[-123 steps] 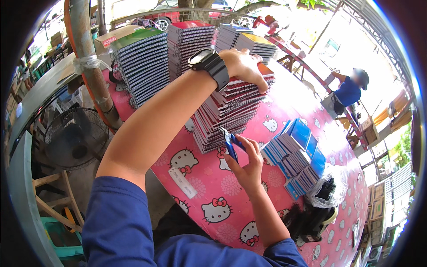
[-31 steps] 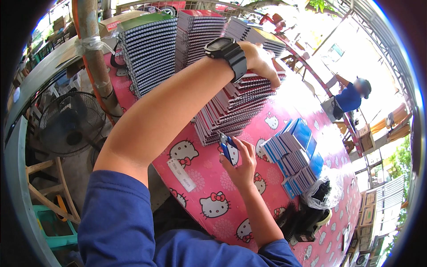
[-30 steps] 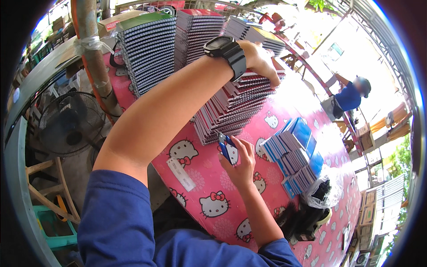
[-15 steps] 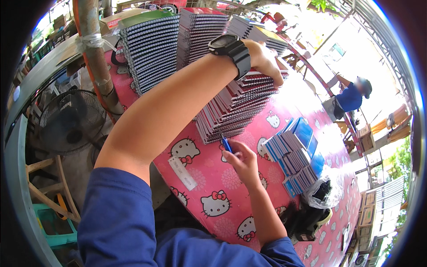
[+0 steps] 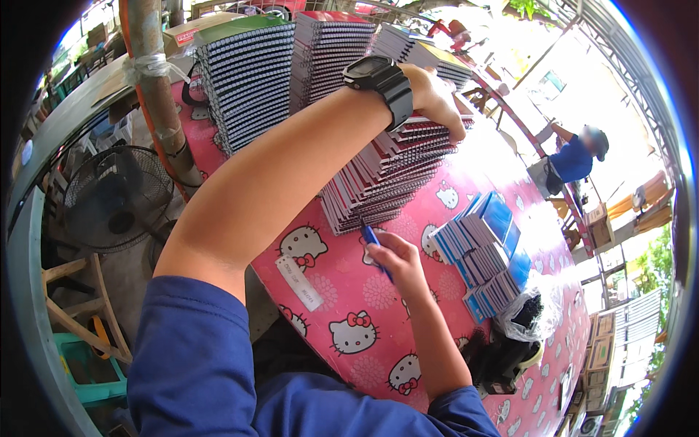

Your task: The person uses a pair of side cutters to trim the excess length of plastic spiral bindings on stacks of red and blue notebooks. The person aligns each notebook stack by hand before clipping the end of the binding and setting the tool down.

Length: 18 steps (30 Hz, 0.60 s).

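A tall, leaning stack of spiral-bound notebooks (image 5: 386, 171) stands on the table, coils facing me. My left hand (image 5: 439, 105), wearing a black watch, reaches across to the top of this stack. Its fingers curl over the upper notebooks, and some fingertips are hidden. Below, my right hand (image 5: 399, 264) grips a slim blue-handled tool (image 5: 370, 236). The tool's dark, narrow tip points at the coils near the bottom of the stack; whether it touches them I cannot tell, nor its exact kind.
More notebook stacks (image 5: 247, 84) stand behind to the left. On the right are blue-covered booklets (image 5: 484, 251), a plastic bag (image 5: 535, 309) and a black device (image 5: 506, 360). A white label strip (image 5: 298, 282) lies on the pink table. A fan (image 5: 116, 197) and a post (image 5: 156, 95) are left; a person (image 5: 571, 162) stands beyond.
My right hand has shifted slightly and turned, so more of the blue handle shows below the fingers. My left hand stays on the stack, almost unmoved.
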Each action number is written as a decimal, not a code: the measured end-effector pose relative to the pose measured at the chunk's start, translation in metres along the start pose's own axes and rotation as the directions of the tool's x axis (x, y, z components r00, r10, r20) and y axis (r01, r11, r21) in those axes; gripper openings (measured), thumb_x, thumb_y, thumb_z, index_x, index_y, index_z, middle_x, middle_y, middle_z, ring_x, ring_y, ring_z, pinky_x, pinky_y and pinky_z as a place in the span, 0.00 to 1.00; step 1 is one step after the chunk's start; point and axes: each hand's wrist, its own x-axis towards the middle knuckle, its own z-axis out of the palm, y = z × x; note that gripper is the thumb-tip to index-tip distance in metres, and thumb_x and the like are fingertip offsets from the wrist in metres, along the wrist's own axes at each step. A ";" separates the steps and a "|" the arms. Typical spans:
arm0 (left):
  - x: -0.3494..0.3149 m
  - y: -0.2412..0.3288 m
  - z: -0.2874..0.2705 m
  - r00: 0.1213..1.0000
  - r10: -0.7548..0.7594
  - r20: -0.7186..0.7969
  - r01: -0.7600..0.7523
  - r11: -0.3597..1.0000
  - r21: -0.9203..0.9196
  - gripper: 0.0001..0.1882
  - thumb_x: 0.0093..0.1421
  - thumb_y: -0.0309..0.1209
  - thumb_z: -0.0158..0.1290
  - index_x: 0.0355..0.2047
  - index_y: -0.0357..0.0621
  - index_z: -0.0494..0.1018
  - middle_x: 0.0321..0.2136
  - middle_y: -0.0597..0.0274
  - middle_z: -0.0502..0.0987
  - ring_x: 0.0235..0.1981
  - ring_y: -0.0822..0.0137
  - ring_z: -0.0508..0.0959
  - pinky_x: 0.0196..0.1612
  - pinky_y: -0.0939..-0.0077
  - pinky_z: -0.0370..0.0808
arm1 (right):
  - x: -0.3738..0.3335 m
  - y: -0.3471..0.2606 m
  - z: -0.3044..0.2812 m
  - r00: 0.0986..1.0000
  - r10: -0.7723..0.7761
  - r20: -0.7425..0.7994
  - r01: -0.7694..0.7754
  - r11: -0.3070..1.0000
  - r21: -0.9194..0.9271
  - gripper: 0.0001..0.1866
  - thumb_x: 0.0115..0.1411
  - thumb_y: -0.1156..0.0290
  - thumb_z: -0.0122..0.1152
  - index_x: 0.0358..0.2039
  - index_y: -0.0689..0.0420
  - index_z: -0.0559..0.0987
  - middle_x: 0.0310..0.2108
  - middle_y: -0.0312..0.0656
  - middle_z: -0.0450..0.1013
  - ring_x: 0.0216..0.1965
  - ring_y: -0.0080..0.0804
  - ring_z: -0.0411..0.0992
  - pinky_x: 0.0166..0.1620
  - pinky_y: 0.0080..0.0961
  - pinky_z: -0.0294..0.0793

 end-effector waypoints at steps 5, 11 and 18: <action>0.007 -0.008 0.002 0.999 -0.027 -0.034 0.027 1.000 -0.009 0.54 0.34 0.59 0.56 0.62 0.51 0.53 0.59 0.45 0.55 0.59 0.50 0.60 0.57 0.60 0.62 | -0.001 0.014 0.005 0.774 -0.633 0.012 0.422 0.502 -0.755 0.30 0.40 0.67 0.68 0.47 0.56 0.73 0.39 0.44 0.68 0.43 0.42 0.65 0.48 0.38 0.64; 0.007 -0.005 0.002 0.999 -0.022 -0.041 0.022 1.000 0.013 0.55 0.34 0.59 0.56 0.62 0.49 0.53 0.59 0.45 0.55 0.59 0.50 0.60 0.57 0.61 0.62 | 0.002 0.019 0.004 0.699 -0.713 0.054 0.463 0.394 -0.794 0.25 0.44 0.67 0.67 0.44 0.59 0.74 0.36 0.42 0.70 0.37 0.37 0.69 0.39 0.30 0.70; 0.006 -0.004 0.002 0.999 -0.018 -0.031 0.019 1.000 0.021 0.55 0.34 0.59 0.56 0.62 0.50 0.53 0.59 0.47 0.55 0.58 0.50 0.61 0.57 0.61 0.62 | 0.008 0.005 -0.016 0.937 0.216 0.274 -0.311 0.874 0.374 0.18 0.53 0.65 0.60 0.40 0.66 0.74 0.31 0.45 0.73 0.26 0.27 0.71 0.30 0.23 0.71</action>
